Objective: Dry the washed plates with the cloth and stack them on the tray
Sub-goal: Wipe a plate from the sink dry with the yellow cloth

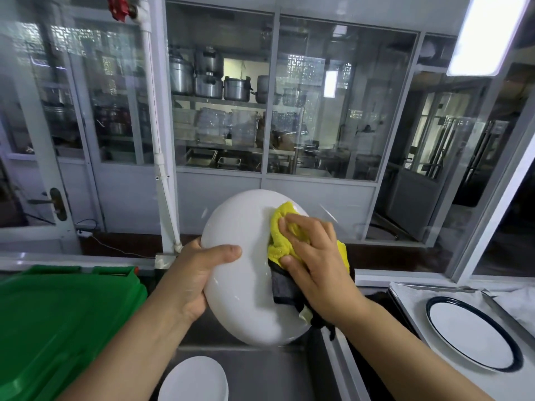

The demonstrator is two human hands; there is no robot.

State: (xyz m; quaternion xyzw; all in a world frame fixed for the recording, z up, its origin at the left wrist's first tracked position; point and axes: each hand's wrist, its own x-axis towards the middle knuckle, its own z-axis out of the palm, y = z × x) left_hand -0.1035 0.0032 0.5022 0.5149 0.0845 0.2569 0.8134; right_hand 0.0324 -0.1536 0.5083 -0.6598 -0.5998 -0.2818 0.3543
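Observation:
A large white plate (243, 273) is held up on edge in front of me, over the sink. My left hand (199, 273) grips its left rim, thumb across the face. My right hand (315, 256) presses a yellow and grey cloth (282, 235) against the plate's right half, fingers curled into the cloth. A white plate with a dark blue rim (472, 334) lies on the metal tray (405, 293) at the right. Another white plate (194, 380) lies low in the sink.
A green plastic bin lid (58, 322) fills the lower left. The steel sink (275, 369) is below the held plate. Glass partition walls (220, 111) stand close behind, with a white pipe (162, 169) running down to the counter.

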